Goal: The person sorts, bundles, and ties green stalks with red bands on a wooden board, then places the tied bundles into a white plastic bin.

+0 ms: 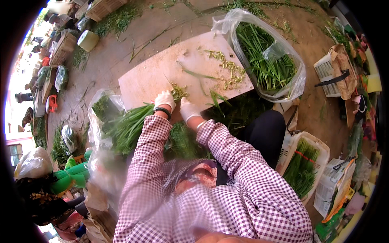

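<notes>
My left hand (165, 101), in a white glove, is closed round a bunch of long green chives (130, 128) at the near edge of a pale board (152, 73). The leaves trail down and to the left, and the cut-looking stem ends (178, 91) rest on the board. Close beside it, my right hand (189, 109), also gloved, has its fingers curled at the board's edge by those stem ends. Whatever it grips is hidden. Short pale scraps (233, 75) and a few loose leaves (198, 73) lie scattered on the board's right half.
Right of the board, a clear plastic bag (300, 69) holds many chives. A white basket (323, 164) with a banded green bundle stands by my right leg (265, 131). Another plastic bag (95, 121) is at the left. Crates, stools and green scraps line both sides.
</notes>
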Action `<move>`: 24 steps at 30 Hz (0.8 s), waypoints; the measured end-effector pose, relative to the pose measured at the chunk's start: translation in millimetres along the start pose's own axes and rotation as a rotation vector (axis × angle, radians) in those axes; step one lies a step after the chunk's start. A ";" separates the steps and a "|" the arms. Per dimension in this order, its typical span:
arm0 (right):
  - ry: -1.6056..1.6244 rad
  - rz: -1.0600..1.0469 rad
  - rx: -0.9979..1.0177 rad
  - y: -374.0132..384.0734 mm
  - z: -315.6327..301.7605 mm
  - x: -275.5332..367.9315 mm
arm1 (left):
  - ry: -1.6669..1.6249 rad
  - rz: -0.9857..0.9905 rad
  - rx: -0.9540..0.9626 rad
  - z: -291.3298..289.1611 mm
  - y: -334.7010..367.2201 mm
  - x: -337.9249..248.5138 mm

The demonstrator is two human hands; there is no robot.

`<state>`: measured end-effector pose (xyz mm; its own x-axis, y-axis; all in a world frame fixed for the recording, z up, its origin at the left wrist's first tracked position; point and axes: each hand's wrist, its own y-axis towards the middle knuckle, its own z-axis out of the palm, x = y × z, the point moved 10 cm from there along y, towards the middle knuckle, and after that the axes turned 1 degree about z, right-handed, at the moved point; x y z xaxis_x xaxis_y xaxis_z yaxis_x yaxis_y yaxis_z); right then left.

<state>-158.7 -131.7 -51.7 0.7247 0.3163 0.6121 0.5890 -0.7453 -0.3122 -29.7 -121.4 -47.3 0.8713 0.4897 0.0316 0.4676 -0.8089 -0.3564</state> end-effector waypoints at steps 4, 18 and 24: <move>0.024 -0.030 -0.076 8.7 1.3 -10.4 | -0.029 0.008 -0.024 -19.0 -14.4 -6.5; 0.193 0.118 -0.179 -54.6 -55.2 -52.1 | -0.065 -0.079 -0.228 -24.3 -82.8 49.9; -0.173 -0.175 -0.315 -21.1 -83.1 -32.7 | -0.063 -0.025 -0.318 -24.7 -82.2 43.3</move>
<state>-224.6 -175.1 -4.8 0.6882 0.5289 0.4967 0.5901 -0.8063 0.0409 -26.8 -41.7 6.4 0.8527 0.5219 -0.0243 0.5205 -0.8526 -0.0468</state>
